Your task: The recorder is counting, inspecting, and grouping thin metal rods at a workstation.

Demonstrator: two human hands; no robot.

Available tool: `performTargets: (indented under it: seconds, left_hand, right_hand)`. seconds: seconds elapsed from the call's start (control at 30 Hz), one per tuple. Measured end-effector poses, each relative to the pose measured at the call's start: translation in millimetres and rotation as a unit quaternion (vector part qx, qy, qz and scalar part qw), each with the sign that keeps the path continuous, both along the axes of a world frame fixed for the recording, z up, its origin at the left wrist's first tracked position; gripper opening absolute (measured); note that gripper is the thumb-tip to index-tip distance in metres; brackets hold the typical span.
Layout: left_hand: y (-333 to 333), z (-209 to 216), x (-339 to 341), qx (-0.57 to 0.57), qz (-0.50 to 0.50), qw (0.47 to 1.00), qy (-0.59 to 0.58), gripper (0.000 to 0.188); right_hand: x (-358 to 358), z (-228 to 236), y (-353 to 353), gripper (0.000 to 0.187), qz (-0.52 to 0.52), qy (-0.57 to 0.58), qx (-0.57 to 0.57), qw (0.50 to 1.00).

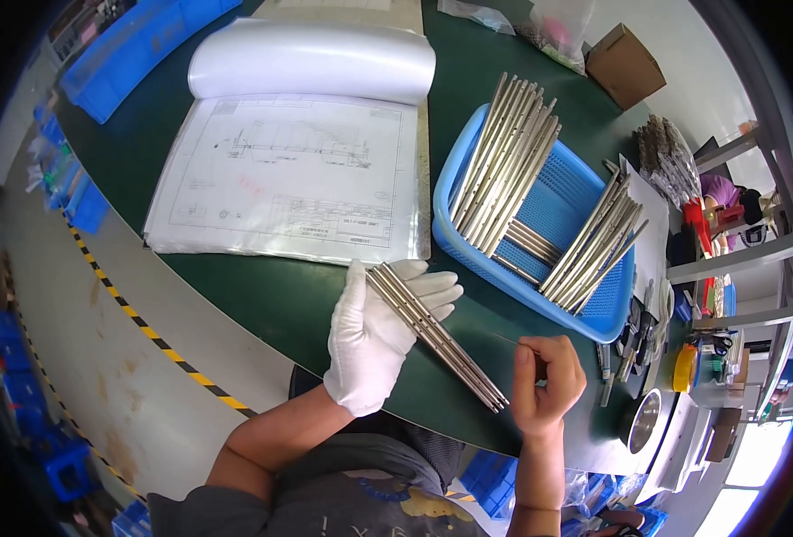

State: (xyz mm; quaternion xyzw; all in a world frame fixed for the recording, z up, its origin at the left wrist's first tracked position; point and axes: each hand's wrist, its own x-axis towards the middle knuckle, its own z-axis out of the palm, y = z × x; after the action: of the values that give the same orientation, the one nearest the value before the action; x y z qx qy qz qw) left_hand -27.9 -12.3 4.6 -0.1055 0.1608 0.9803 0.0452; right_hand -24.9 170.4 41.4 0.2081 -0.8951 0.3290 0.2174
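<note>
My left hand (367, 345), in a white glove, is turned palm up with its fingers stretched out. Several slim metal rods (437, 336) with small holes along them lie across the palm, slanting down to the right. Bare and closed in a pinch, my right hand (549, 383) is just right of the rods' lower ends. A thin, needle-like pin (506, 339) sticks out from its fingertips toward the rods, apart from them.
A blue plastic basket (443, 234) holds more metal rods (504, 170) in bundles. Left of it lies an open binder of drawings (294, 179) on the green table (262, 291). Hand tools (643, 331) and a metal bowl (643, 421) are at the right. A cardboard box (625, 67) stands behind.
</note>
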Motion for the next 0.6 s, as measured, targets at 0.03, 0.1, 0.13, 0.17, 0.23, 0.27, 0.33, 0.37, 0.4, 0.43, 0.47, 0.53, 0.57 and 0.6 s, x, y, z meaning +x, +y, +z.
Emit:
performTargets:
  seconds: [0.03, 0.1, 0.13, 0.17, 0.23, 0.27, 0.33, 0.37, 0.4, 0.43, 0.47, 0.53, 0.57, 0.6]
  left_hand:
    - [0.8, 0.1, 0.2, -0.004, -0.002, 1.000, 0.003, 0.059]
    - [2.2, -1.6, -1.4, -0.008, -0.004, 1.000, 0.001, 0.057]
    - [4.0, -1.1, -2.2, -0.013, -0.006, 1.000, 0.003, 0.057]
    - [4.7, -2.3, -2.9, -0.038, -0.004, 0.999, -0.006, 0.056]
    - [5.7, -2.9, -4.3, -0.066, -0.007, 0.998, -0.010, 0.055]
    - [6.3, -5.2, -3.9, -0.063, -0.002, 0.998, 0.006, 0.054]
    - [6.7, -7.5, -2.5, -0.036, -0.003, 0.999, 0.027, 0.050]
    - [6.3, -8.9, -1.4, -0.036, 0.000, 0.999, 0.028, 0.050]
    - [5.5, -10.6, -0.7, -0.038, -0.005, 0.999, 0.038, 0.048]
    - [4.6, -11.9, -0.9, -0.039, -0.009, 0.998, 0.047, 0.047]
    - [5.6, -9.7, -1.1, -0.032, -0.011, 0.999, 0.031, 0.045]
    - [5.2, -8.0, 0.0, -0.032, -0.009, 0.999, 0.029, 0.044]
    - [4.6, -7.9, 0.0, -0.035, -0.012, 0.999, 0.026, 0.043]
    - [4.3, -8.0, 0.0, -0.032, -0.009, 0.999, 0.025, 0.043]
  right_hand:
    - [1.8, -1.8, 2.3, 0.012, -0.007, -0.012, -0.006, 1.000]
    - [-1.6, -3.7, -2.0, 0.012, 0.018, 0.000, -0.002, 1.000]
    - [-5.3, -3.9, -6.2, 0.013, 0.046, 0.012, 0.007, 0.999]
    - [-11.2, -5.6, -13.9, 0.013, 0.043, 0.012, 0.001, 0.999]
    - [-24.4, -3.0, -30.6, 0.014, 0.103, 0.074, 0.045, 0.991]
    - [-28.7, -2.8, -37.5, 0.014, 0.101, 0.077, 0.042, 0.991]
    - [-34.9, -3.8, -48.4, 0.013, 0.121, 0.082, 0.076, 0.986]
    - [-35.3, -2.9, -50.3, 0.013, 0.125, 0.083, 0.076, 0.986]
    - [-35.3, -1.8, -52.1, 0.012, 0.124, 0.059, 0.091, 0.986]
    - [-35.8, -1.5, -53.9, 0.011, 0.123, 0.035, 0.106, 0.986]
    - [-35.8, -1.0, -54.6, 0.011, 0.126, 0.035, 0.110, 0.985]
    - [-36.4, -1.5, -55.1, 0.010, 0.125, 0.035, 0.084, 0.988]
    - [-37.2, -3.3, -55.5, 0.010, 0.128, 0.034, 0.088, 0.987]
    - [-38.0, -5.7, -55.6, 0.010, 0.126, 0.049, 0.090, 0.987]
